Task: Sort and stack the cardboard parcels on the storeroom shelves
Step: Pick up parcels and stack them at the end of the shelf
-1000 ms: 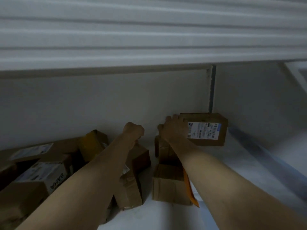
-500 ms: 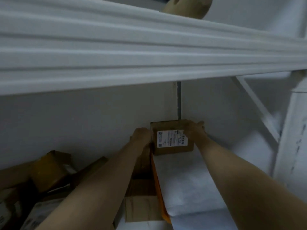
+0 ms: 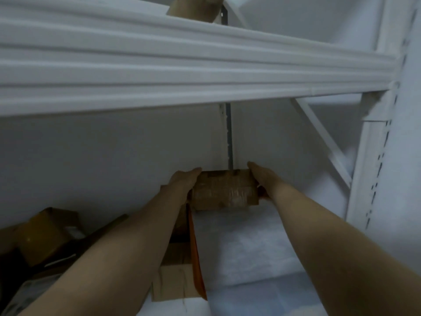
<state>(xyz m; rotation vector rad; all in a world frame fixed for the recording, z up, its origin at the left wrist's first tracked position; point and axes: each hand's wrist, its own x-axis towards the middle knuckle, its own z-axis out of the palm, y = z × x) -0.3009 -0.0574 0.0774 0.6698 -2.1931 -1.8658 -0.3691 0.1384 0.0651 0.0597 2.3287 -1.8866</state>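
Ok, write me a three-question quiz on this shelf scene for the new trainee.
1. True or false: the taped parcel sits between the left hand and the right hand.
2. What colour is the thin envelope beside the left forearm? A) green B) orange C) blue
3. Fill in: the jumbled boxes lie to the parcel's ____.
Key: 1 true; 2 B; 3 left.

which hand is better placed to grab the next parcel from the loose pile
Probably left: the left hand presses the taped parcel on the side nearest the loose pile, while the right hand is on the far side, toward the shelf upright.
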